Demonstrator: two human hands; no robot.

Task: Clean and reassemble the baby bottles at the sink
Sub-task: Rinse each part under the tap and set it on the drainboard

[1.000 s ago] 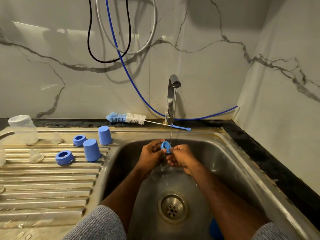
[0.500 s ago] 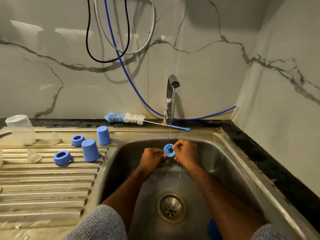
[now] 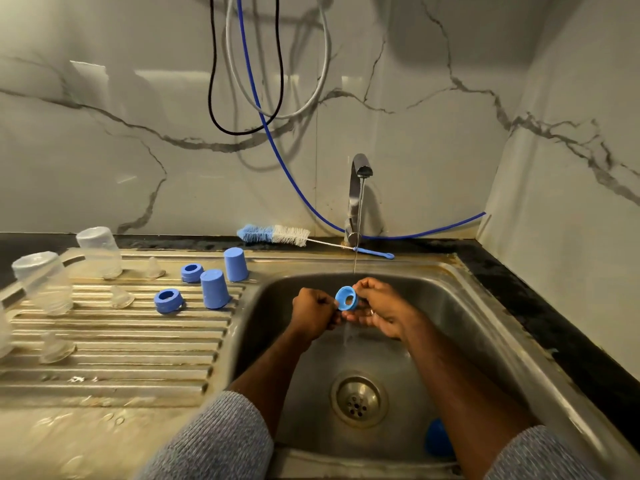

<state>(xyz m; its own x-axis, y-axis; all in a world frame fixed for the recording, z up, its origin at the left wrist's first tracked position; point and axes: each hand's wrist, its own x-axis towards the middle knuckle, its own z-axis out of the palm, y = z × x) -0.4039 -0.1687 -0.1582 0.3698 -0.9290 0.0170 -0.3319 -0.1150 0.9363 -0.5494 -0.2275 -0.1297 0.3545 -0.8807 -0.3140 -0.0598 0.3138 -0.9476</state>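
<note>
Both hands hold a blue bottle ring [image 3: 346, 298] over the sink basin [image 3: 460, 327], under the thin stream from the tap [image 3: 359, 188]. My left hand [image 3: 313, 312] pinches its left edge and my right hand [image 3: 382, 308] curls round its right side. The ring's opening faces me. On the drainboard [image 3: 114, 344] stand two more blue rings [image 3: 168, 300] [image 3: 192, 272], two blue caps [image 3: 214, 289] [image 3: 236, 264], clear bottles [image 3: 99, 251] [image 3: 45, 282] upside down and clear teats [image 3: 121, 296] [image 3: 154, 268].
A bottle brush [image 3: 277, 234] lies on the ledge behind the sink. A blue piece [image 3: 437, 441] sits in the basin's near right corner, beside the drain [image 3: 358, 400]. Cables and a blue hose [image 3: 277, 150] hang down the marble wall. A side wall stands close on the right.
The ring has turned in my fingers from edge-on to opening toward me, and both hands shifted slightly under the stream. The view widened to show a second clear bottle at left.
</note>
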